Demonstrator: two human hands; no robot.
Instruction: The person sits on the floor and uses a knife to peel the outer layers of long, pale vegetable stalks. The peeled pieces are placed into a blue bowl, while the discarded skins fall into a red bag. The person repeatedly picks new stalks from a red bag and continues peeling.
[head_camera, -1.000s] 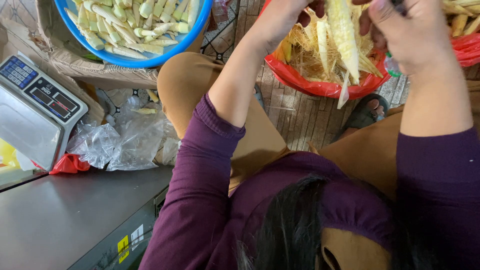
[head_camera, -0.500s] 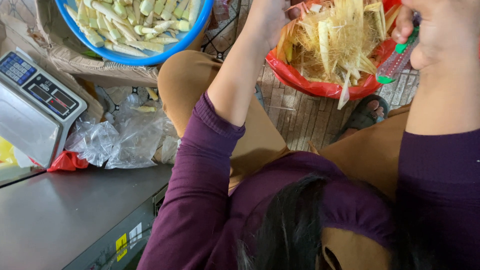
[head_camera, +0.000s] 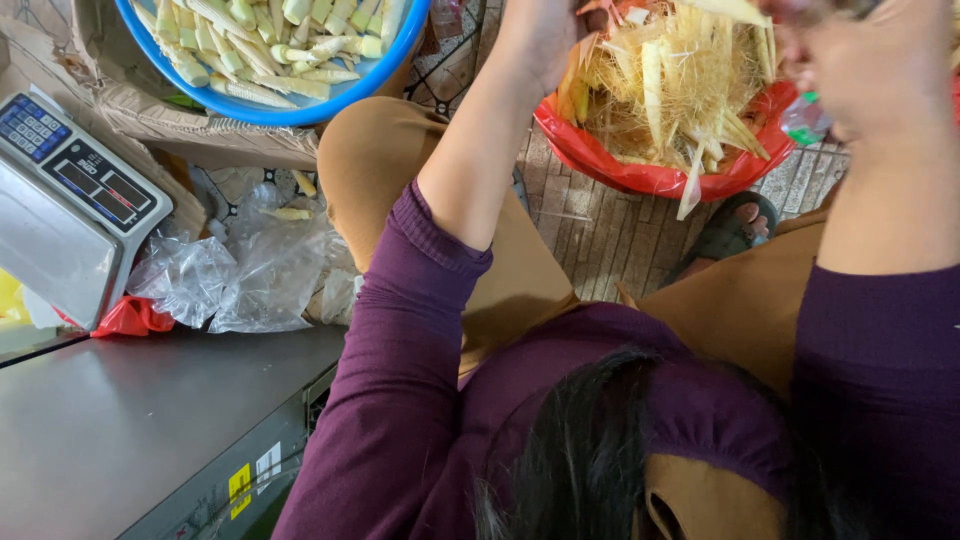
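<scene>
A red basin (head_camera: 640, 172) heaped with pale yellow husks and corn silk (head_camera: 680, 80) sits on the floor at the top. My left hand (head_camera: 545, 35) is at the basin's left rim, against the husks, with its fingers cut off by the top edge. My right hand (head_camera: 865, 65) is blurred over the basin's right side. A green-handled tool (head_camera: 803, 105) pokes out below it. A blue basin (head_camera: 285, 108) at the top left holds several peeled baby corn ears (head_camera: 260, 45). My purple sleeves and tan trousers fill the middle.
A grey digital scale (head_camera: 75, 205) stands at the left on a grey metal counter (head_camera: 130, 430). Crumpled clear plastic bags (head_camera: 240, 275) and a red bag (head_camera: 130, 315) lie beside it. A cardboard box (head_camera: 150, 120) is under the blue basin. A sandalled foot (head_camera: 725, 230) rests on the tiled floor.
One second ago my left hand held a husked corn ear over the red basin. That ear is gone from view. Both hands have moved towards the top edge.
</scene>
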